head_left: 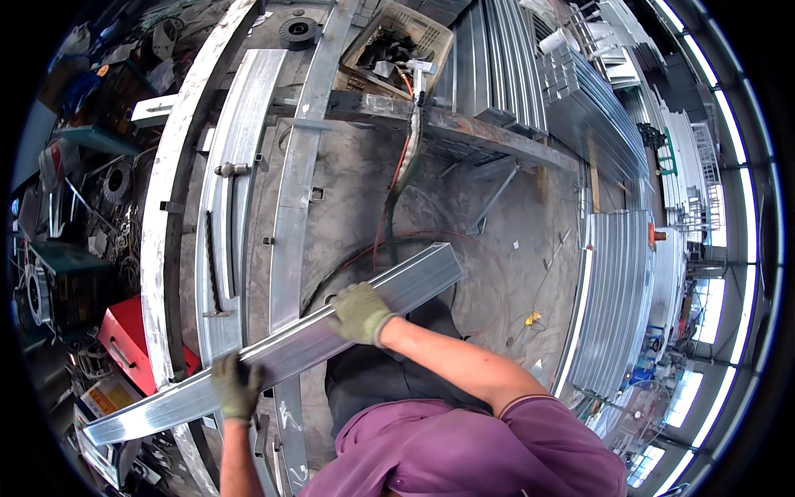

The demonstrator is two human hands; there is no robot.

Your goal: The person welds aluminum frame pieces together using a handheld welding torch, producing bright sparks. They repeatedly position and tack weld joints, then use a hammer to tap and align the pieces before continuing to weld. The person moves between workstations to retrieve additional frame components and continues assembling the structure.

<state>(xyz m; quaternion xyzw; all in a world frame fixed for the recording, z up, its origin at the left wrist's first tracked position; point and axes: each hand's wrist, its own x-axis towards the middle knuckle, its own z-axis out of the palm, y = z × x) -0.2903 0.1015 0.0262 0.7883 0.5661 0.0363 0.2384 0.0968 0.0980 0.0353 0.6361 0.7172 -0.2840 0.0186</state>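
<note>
A long silvery metal profile (286, 351) slants across in front of my body, its left end low and its right end raised. My right hand (360, 314), in a greenish work glove, grips the far edge right of the profile's middle. Farther left, my left hand (236, 387), gloved alike with dark fingers, holds it from the near side; its fingertips are slightly blurred. Beneath the profile run the steel rails (290, 248) of a work frame. A hammer (230, 170) lies on a flat metal piece (222, 257) between the rails.
A torch with a hose (406, 166) hangs over a crossbeam (464, 126). Behind it stands a plastic crate (443, 45) of dark scraps. Stacked metal profiles (613, 282) lie at the right. A red metal box (132, 341) and cluttered equipment stand at the left.
</note>
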